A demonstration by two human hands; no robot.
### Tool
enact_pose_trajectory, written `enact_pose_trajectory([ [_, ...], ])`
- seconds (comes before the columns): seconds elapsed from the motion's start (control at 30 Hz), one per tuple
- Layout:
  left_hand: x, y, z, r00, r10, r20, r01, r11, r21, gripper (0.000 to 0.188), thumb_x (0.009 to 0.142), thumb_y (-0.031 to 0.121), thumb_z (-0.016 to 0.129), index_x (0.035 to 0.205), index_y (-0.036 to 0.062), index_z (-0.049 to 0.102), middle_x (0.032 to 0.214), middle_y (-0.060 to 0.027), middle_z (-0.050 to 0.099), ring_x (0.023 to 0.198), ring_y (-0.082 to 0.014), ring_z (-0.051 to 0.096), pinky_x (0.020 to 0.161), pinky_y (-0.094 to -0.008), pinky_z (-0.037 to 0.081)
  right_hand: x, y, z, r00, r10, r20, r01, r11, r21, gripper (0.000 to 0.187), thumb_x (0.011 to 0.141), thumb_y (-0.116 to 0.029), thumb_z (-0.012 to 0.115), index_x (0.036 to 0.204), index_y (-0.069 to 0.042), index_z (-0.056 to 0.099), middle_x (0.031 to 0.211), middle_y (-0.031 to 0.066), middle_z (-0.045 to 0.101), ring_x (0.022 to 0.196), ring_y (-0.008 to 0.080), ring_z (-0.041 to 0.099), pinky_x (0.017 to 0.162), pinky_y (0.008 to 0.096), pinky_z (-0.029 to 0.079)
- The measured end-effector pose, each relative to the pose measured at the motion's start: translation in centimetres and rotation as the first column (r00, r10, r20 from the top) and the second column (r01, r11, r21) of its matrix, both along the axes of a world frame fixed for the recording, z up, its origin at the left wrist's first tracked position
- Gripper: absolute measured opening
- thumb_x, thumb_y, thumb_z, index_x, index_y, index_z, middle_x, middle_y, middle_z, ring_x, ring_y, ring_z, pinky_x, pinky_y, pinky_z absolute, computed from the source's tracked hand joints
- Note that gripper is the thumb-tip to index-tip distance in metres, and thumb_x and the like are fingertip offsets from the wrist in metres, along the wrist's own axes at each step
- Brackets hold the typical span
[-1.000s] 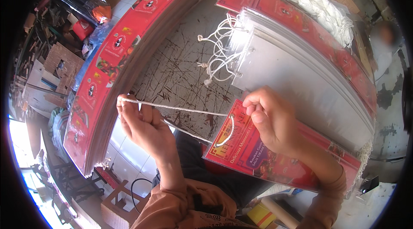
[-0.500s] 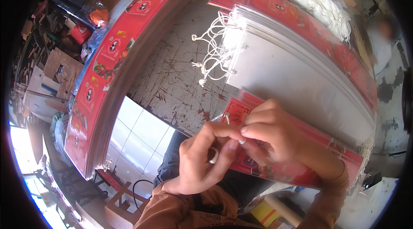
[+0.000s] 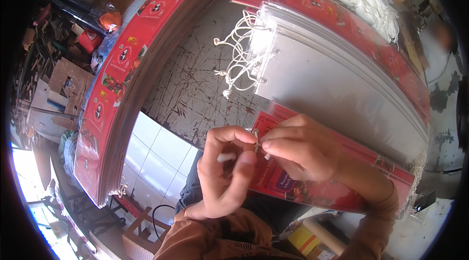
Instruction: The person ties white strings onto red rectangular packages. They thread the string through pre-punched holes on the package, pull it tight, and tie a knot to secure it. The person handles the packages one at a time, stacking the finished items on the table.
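White cord [image 3: 257, 145] runs through a metal eyelet at the corner of a red printed sign [image 3: 320, 194], which lies across my lap at the bench edge. My left hand [image 3: 222, 169] is curled beside that corner, a blurred cord end showing between its fingers. Thumb and forefinger of my right hand [image 3: 300, 147] pinch the cord close to the eyelet, while its wrist rests over the sign. The fingers partly hide where the cord crosses. Beyond lies a stack of signs, grey backs up [image 3: 332, 69], with knotted cord loops [image 3: 239, 72] at its left end.
A tall stack of red signs [image 3: 115, 76] stands along the left of the scratched metal bench [image 3: 188, 74]. More red signs [image 3: 312, 3] and a white cord hank [image 3: 359, 3] lie at the back right. Wood scraps [image 3: 68, 79] fill the far left; a blurred person [image 3: 439, 40] is at the right.
My left hand has shifted up and slightly left, its forefinger and thumb parting. My right hand has moved a little left toward the eyelet, uncovering more of the sign's print.
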State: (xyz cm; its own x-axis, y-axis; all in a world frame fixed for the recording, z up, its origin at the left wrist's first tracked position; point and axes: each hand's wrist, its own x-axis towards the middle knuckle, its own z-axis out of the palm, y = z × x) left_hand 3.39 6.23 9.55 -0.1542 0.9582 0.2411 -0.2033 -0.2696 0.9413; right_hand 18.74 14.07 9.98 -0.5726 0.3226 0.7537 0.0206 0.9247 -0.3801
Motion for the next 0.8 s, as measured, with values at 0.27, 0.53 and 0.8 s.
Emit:
enact_pose_trajectory([
  [0.27,-1.4,-0.9,0.2,0.977,0.073,-0.201,-0.022,0.970,0.244,0.032,0.098,0.016,0.036,0.102,0.0006,0.064,0.107,-0.0130,0.043,0.085,-0.0162,0.045,0.073,-0.0309,0.040,-0.4,-0.9,1.3,0.998,-0.055,-0.027,0.045,0.958,-0.284,0.024,0.069,0.003,0.076,0.090,0.000,0.064,0.083,0.0119,0.063,0.073,0.0211,0.063,0.059,0.0293,0.050],
  [0.53,1.3,0.9,-2.1,0.900,-0.370,0.230,0.301,0.910,0.284,0.094,0.086,0.047,0.047,0.146,0.0007,-0.009,0.134,-0.0318,0.034,0.113,-0.0318,0.046,0.096,-0.0418,0.037,-1.0,-3.1,0.0,0.986,-0.133,-0.098,0.046,0.789,-0.613,0.024,0.071,0.002,0.077,0.088,-0.002,0.061,0.085,0.0099,0.065,0.073,0.0194,0.062,0.060,0.0276,0.048],
  [0.8,1.1,1.5,-2.2,0.910,-0.414,0.029,0.385,0.867,0.316,0.102,0.085,0.066,0.045,0.146,0.0123,-0.017,0.141,-0.0340,0.025,0.129,-0.0375,0.037,0.105,-0.0454,0.030,-0.7,-2.5,0.4,0.978,-0.202,-0.048,0.126,0.765,-0.632,0.018,0.073,0.003,0.074,0.085,-0.002,0.063,0.086,0.0095,0.063,0.075,0.0182,0.062,0.064,0.0283,0.048],
])
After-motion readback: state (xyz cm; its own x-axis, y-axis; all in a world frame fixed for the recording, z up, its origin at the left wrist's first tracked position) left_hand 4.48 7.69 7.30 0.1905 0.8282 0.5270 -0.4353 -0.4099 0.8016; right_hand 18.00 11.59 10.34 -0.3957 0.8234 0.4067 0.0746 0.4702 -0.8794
